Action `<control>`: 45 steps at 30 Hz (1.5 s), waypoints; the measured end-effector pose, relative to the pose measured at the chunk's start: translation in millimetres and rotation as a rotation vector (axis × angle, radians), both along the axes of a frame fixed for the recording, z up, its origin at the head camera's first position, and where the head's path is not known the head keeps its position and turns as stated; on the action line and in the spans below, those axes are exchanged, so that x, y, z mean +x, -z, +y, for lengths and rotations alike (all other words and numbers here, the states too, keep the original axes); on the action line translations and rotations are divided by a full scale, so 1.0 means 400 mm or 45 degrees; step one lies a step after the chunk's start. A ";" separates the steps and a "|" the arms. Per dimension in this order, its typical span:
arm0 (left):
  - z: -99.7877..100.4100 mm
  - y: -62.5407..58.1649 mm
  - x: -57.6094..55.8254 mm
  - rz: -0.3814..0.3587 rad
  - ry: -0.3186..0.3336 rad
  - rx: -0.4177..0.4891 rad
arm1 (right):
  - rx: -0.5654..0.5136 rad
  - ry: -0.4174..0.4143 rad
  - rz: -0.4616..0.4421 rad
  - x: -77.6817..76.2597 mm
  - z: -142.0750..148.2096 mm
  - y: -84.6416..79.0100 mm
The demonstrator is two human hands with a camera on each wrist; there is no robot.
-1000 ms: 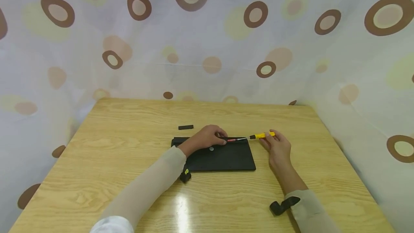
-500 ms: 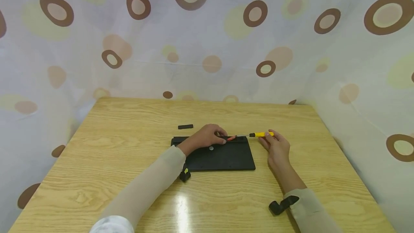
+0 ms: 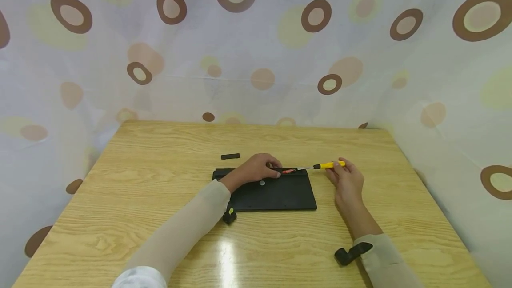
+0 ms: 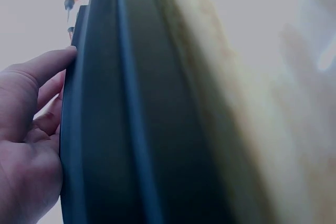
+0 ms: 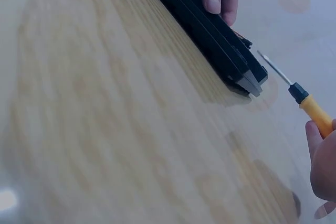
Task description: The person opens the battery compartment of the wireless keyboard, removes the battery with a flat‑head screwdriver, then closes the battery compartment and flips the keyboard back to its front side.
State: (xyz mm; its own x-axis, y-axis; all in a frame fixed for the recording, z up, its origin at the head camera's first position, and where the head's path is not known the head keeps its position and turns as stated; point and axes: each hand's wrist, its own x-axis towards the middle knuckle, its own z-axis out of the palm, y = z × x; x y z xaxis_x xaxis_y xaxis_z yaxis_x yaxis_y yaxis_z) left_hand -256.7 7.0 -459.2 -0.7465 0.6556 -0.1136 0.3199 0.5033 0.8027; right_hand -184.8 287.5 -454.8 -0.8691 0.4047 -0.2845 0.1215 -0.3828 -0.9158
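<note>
Screwdriver (image 3: 327,165) farther right — battery label (image 3: 288,171) unreadable

Indoor tabletop workspace, kind of room unclear, wood-grain table (image 3: 160,168), circle-patterned sheeting (image 3: 236,48) behind

The head view is bright and evenly lit, with a white glare streak on the near part of the wooden tabletop (image 3: 160,168); the patterned backdrop (image 3: 180,97) shows stretched rings toward the upper right corner. The left wrist view is hazy, its background washed out nearly white, and the flat black device (image 4: 105,129) blurs close to the lens. The right wrist view is dimmer and bluish, with a bright reflection at lower left.
</note>
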 end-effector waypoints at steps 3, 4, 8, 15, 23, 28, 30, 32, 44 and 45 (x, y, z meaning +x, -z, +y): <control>0.000 0.003 -0.001 0.004 0.001 -0.004 | 0.019 0.017 0.024 0.001 0.003 -0.002; 0.000 0.004 -0.001 0.006 0.003 -0.006 | 0.026 0.020 0.035 0.001 0.003 -0.003; 0.001 0.008 -0.005 0.010 0.004 -0.009 | 0.083 0.010 0.091 0.005 -0.001 0.000; 0.006 0.008 -0.009 0.002 0.007 -0.014 | 0.318 -0.018 0.149 0.018 -0.011 -0.004; 0.010 0.003 -0.004 0.009 0.029 0.004 | 0.838 -0.337 0.139 0.050 0.041 -0.029; 0.007 0.007 -0.006 0.003 0.021 0.001 | 1.232 -0.582 0.085 0.057 0.083 -0.049; 0.004 0.008 -0.006 -0.002 0.016 0.001 | 1.366 -0.668 0.063 0.057 0.092 -0.058; 0.002 0.008 -0.006 -0.006 0.010 0.002 | 1.485 -0.744 0.062 0.058 0.096 -0.070; 0.002 0.009 -0.011 0.007 0.020 -0.003 | 1.821 -1.061 0.144 0.063 0.089 -0.090; 0.001 0.010 -0.012 0.007 0.019 -0.001 | 1.815 -1.060 0.153 0.064 0.089 -0.089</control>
State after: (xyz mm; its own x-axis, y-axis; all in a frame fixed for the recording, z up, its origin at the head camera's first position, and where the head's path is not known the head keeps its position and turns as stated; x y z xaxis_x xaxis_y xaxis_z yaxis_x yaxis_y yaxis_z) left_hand -261.4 7.5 -463.0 -0.7373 0.6667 -0.1095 0.3321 0.4988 0.8006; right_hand -159.0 323.0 -419.4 -0.9553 -0.2933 -0.0362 -0.2429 0.8490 -0.4693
